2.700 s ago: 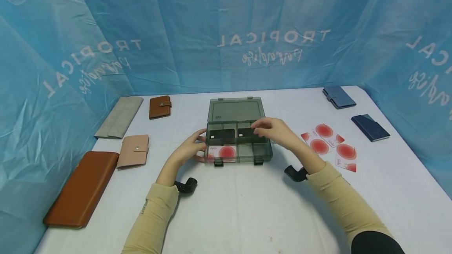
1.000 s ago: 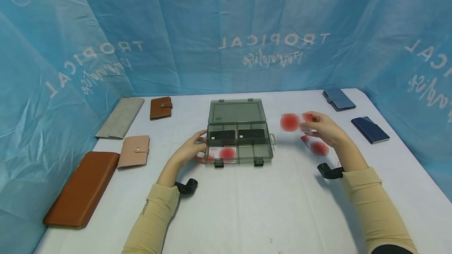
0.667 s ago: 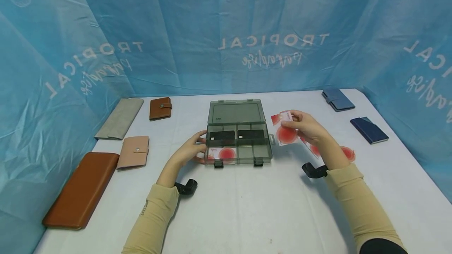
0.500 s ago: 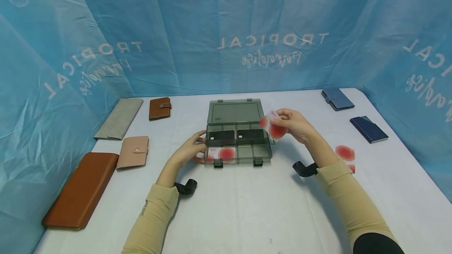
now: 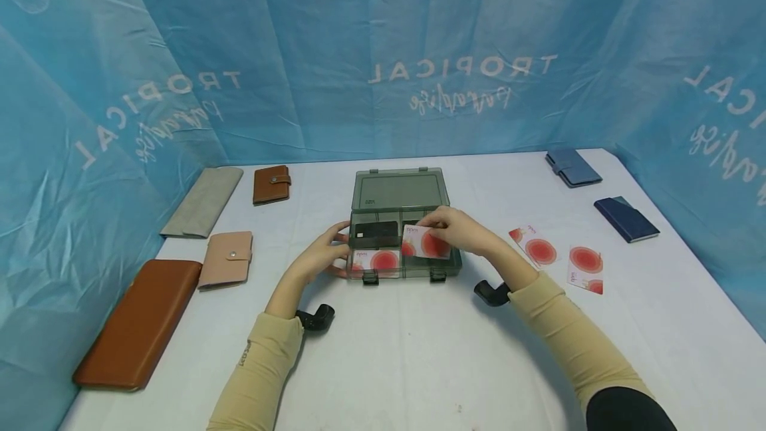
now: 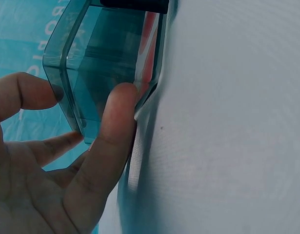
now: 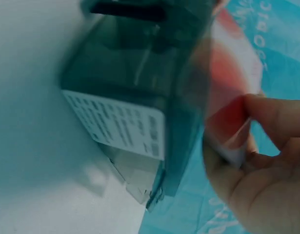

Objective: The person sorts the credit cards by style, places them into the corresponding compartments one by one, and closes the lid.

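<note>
A smoky see-through box (image 5: 407,270) lies open mid-table, its lid (image 5: 399,189) flat behind it. My right hand (image 5: 457,230) pinches a white card with red circles (image 5: 426,243) over the box's front right compartment; the right wrist view shows the card (image 7: 228,97) blurred beside the box wall (image 7: 140,73). My left hand (image 5: 326,251) rests against the box's left side, its fingers (image 6: 110,146) straight on the corner of the box (image 6: 106,53). One red-circle card (image 5: 376,260) lies in the front left compartment and a black card (image 5: 376,233) behind it.
Two more red-circle cards (image 5: 562,255) lie right of the box. Blue wallets (image 5: 573,166) (image 5: 626,217) sit at the far right. On the left are a grey pouch (image 5: 202,199), a small brown wallet (image 5: 271,183), a pink wallet (image 5: 226,257) and a long brown case (image 5: 139,321). Blue sheeting walls the table.
My right hand left the box, picked a red-circle card from the table at the right and carried it back over the box. The left hand stayed put.
</note>
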`<state>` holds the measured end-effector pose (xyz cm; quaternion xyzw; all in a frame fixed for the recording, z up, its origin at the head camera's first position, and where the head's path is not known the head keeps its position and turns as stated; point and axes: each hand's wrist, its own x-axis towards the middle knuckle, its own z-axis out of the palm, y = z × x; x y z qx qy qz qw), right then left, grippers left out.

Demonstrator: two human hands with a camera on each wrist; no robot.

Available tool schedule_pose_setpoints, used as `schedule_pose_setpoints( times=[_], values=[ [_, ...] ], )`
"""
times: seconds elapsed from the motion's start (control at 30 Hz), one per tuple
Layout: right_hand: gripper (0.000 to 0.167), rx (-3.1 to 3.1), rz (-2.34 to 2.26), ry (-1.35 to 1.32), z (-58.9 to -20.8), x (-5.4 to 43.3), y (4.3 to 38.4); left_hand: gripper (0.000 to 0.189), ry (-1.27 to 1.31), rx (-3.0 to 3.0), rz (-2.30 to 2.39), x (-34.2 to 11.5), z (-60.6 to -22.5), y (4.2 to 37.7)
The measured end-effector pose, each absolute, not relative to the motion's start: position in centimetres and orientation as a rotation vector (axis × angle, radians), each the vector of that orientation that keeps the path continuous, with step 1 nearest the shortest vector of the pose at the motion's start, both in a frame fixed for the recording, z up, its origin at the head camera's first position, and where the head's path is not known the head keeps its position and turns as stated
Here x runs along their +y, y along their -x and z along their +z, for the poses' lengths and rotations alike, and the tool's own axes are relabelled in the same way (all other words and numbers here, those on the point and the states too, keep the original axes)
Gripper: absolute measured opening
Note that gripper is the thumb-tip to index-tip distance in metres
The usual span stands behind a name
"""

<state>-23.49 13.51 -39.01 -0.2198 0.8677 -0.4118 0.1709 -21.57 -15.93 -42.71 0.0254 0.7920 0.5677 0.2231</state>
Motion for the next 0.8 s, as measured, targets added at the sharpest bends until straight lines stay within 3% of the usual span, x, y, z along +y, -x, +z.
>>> schedule_pose_setpoints(
  times=[0.43,0.8],
  values=[
    [0.014,2.744,-0.717,0.759,-40.1,12.6,22.4,0.064,-0.073,2.177,1.579,-15.9,-42.6,21.5],
    [0.024,2.852,-0.506,0.775,-39.8,12.3,21.3,0.065,-0.051,2.18,1.589,-15.7,-42.5,21.4]
  ],
)
